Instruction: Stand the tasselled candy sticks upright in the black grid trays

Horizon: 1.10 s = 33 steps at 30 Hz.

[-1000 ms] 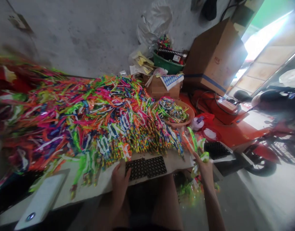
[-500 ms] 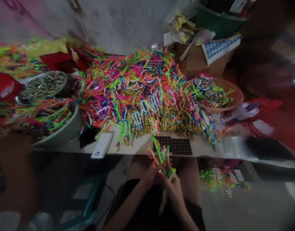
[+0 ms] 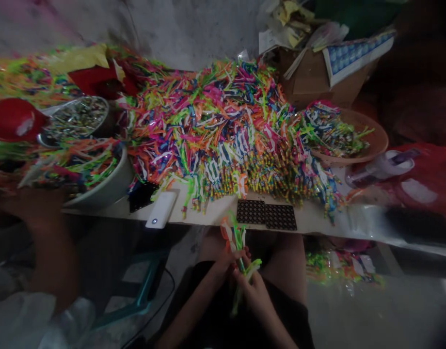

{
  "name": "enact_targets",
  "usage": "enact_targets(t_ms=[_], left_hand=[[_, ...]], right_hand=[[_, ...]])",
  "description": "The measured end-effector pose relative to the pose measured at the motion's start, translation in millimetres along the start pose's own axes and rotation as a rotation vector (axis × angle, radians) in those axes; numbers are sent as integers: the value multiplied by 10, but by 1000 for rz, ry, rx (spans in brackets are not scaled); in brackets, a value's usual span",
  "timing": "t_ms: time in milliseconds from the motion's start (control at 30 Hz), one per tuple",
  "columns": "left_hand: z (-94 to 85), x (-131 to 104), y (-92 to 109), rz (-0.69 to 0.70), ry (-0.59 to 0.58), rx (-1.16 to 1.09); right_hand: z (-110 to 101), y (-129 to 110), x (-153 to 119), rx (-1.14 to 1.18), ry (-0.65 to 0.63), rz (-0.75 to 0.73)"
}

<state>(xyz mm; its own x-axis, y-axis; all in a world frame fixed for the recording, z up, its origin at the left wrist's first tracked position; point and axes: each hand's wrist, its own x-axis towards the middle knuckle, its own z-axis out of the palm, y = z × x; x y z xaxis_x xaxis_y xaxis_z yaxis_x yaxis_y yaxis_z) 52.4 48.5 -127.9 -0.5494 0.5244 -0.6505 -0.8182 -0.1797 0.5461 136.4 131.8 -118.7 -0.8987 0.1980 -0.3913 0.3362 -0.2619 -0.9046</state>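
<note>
Above my lap, just off the table's front edge, my left hand [image 3: 229, 260] is closed around a bundle of colourful strips [image 3: 239, 237], whose orange, green and white ends fan out above it. Close against it, my right hand [image 3: 252, 286] is also closed, with green strips [image 3: 252, 266] sticking out between thumb and fingers and hanging below. Two black perforated pads [image 3: 251, 212] lie side by side on the table beyond my hands. Behind them spreads a large heap of colourful strips [image 3: 208, 111], with yellow-banded sticks along its front.
A white phone-like device [image 3: 162, 209] lies near the table edge [image 3: 204, 218]. Left are a filled white basin [image 3: 116, 182], a metal bowl [image 3: 105, 116] and another person's arm [image 3: 54, 242]. Right are an orange basin [image 3: 377, 138], a clear cup [image 3: 383, 169] and a cardboard box [image 3: 313, 77].
The view has shifted, so the table items sit further right. My hands remain together, slightly lower relative to the pads, and the strips' orange ends now fan out to the left.
</note>
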Motion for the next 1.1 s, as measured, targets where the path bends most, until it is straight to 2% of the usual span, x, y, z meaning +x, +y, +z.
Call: enact_targets(t_ms=[100, 200, 300, 433, 533, 600, 700, 800, 900, 1000, 1100], left_hand=[[-16, -8, -6, 82, 24, -15], [-49, 0, -31, 147, 46, -14], [-94, 36, -22, 193, 140, -17], [-207, 52, 125, 238, 259, -13], [-363, 13, 306, 245, 312, -2], [-487, -16, 422, 231, 344, 10], [-665, -40, 548, 239, 389, 17], [-797, -56, 608, 317, 417, 17], [-860, -89, 631, 375, 445, -14], [-872, -126, 637, 376, 475, -54], [-878, -135, 631, 357, 482, -66]], right_hand=[[25, -9, 13, -56, 41, -54], [25, 0, 14, -124, 6, -63], [-9, 8, 13, -221, -28, -95], [-87, -26, 24, -385, 50, -220], [-115, -61, 39, -471, 86, -257], [-98, -39, 47, -515, 21, -289], [-51, 87, 65, -578, -175, -322], [-68, 185, 121, -615, -246, -297], [-189, 69, 241, -549, -140, -252], [-312, -174, 400, -320, -32, -96], [-313, -268, 508, -113, -53, 92]])
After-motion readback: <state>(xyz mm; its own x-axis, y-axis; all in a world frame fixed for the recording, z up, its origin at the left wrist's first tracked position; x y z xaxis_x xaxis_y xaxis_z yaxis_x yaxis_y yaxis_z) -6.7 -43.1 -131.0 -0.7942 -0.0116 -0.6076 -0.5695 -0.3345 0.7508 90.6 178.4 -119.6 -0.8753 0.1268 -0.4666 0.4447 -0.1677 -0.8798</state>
